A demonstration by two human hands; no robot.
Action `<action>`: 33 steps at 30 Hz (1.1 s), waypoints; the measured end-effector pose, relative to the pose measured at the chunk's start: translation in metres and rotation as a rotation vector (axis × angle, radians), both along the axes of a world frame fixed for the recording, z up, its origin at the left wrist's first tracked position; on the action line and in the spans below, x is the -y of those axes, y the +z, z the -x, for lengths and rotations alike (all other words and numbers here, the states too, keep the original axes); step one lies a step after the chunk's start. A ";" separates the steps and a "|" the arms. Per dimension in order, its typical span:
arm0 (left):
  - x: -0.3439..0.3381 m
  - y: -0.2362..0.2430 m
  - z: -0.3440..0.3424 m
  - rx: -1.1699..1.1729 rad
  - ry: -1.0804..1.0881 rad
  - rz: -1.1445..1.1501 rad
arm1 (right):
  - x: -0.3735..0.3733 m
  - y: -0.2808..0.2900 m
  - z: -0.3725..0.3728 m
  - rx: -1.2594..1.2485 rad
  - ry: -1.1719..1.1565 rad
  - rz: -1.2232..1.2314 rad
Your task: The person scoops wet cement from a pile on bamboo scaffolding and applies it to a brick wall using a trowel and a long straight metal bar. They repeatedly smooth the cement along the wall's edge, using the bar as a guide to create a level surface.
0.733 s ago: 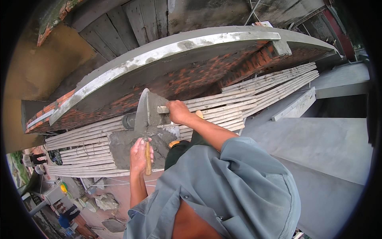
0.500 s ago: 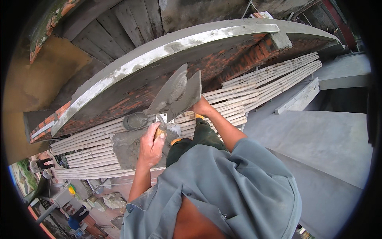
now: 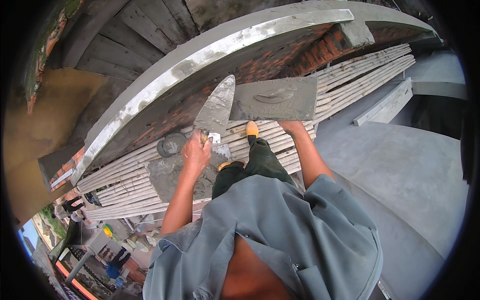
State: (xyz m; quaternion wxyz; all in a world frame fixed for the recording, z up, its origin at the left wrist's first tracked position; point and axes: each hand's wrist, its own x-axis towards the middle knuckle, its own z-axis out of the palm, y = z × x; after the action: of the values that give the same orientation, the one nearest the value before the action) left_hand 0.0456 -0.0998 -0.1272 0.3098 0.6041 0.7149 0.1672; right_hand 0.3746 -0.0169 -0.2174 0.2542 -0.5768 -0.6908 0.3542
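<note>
My left hand (image 3: 195,156) is closed round the handle of a pointed trowel (image 3: 217,106), its wet, mortar-smeared blade facing up. Just right of the blade, a flat rectangular mortar board (image 3: 295,98) is held level by my right hand (image 3: 291,126), whose fingers are hidden under it. A ridged dab of mortar (image 3: 274,95) lies on the board. The trowel's edge is beside the board's left end; I cannot tell whether they touch. Beyond both tools runs a partly plastered brick wall (image 3: 260,65), with a long pale straightedge strip (image 3: 200,57) curving along its top.
I stand on a scaffold of bamboo poles (image 3: 345,80). On it are a mortar-covered sheet (image 3: 162,182) and a round bucket (image 3: 171,144) by the wall. At right is a grey concrete surface (image 3: 390,160). Far below left, a person in blue (image 3: 116,265) is at work.
The board has swung right and flattened, and the trowel has come away to its left, blade turned up. Mortar now shows on the board's face. My view has shifted slightly.
</note>
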 end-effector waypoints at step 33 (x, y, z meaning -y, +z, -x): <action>-0.250 0.031 -0.133 0.534 -0.394 0.421 | -0.004 -0.012 -0.082 0.209 -0.306 0.483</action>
State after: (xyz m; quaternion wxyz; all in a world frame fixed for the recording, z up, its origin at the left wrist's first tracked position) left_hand 0.1784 0.1504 -0.0958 0.6281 0.5883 0.4981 0.1057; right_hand 0.4568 -0.0131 -0.2290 0.0876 -0.7514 -0.5141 0.4042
